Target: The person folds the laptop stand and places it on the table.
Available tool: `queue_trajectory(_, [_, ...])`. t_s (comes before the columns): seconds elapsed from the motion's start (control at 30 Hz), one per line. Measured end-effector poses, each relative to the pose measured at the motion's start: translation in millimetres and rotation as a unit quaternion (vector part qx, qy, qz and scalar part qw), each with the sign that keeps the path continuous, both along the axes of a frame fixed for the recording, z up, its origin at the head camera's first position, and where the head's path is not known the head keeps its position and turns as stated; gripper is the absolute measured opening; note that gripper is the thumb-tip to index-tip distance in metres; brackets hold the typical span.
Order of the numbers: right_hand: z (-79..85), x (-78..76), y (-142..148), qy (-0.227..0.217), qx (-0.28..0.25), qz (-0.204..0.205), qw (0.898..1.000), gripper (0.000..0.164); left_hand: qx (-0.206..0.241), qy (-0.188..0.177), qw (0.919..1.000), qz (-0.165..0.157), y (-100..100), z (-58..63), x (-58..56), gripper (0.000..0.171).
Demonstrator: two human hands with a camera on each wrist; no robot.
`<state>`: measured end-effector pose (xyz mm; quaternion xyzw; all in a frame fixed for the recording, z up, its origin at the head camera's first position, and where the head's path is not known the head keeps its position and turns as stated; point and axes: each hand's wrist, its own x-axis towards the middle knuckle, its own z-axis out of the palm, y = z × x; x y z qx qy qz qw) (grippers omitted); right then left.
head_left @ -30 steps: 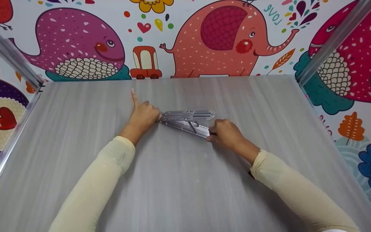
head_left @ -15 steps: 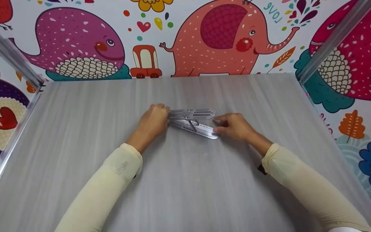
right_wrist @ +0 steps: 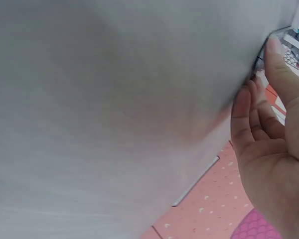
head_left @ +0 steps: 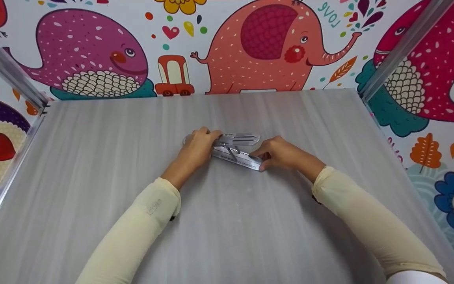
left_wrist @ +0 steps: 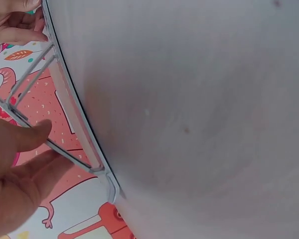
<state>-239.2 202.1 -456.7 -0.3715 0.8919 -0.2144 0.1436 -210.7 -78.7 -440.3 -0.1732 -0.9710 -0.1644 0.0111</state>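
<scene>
A grey metal folding laptop stand (head_left: 239,140) with slotted plates rests on the table, its upper plate tilted up from the base on thin struts. My left hand (head_left: 198,148) reaches over its hinged left end and grips the upper plate. In the left wrist view, the thumb (left_wrist: 37,133) lies on one side of that plate and the fingers (left_wrist: 50,172) on the other. At the opposite end my right hand (head_left: 282,153) pinches the base plate (head_left: 237,157) between thumb and fingers. The right wrist view shows the right fingertips (right_wrist: 245,97) right at the tabletop.
The grey wood-grain tabletop (head_left: 227,221) spreads around the stand. A wall with cartoon animals (head_left: 266,47) closes the back. Metal posts (head_left: 408,49) rise at the rear corners, and a metal rail (head_left: 6,181) runs along the left edge.
My left hand has moved right from the hinge end onto the upper plate, its pointing index finger now bent in. The right hand loosened from the base plate's end, then pinched it again.
</scene>
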Motion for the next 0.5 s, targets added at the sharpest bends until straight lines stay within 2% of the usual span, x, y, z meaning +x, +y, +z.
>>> queue_trajectory(0.13, [4.4, -1.0, -4, 0.015, 0.022, 0.034, 0.999, 0.054, 0.002, -0.007, 1.0, 0.0, 0, 1.0, -0.8, 0.047])
queue_trajectory(0.27, [5.6, -1.6, -6, 0.036, 0.036, 0.075, 0.996, 0.052, 0.011, -0.035, 0.9993, -0.002, 1, 4.3, -3.1, 0.048])
queue_trajectory(0.5, [2.6, 4.7, -8, 0.066, 0.037, 0.124, 0.989, 0.04, 0.011, -0.068, 0.997, -0.035, -1, 10.2, -9.7, 0.057])
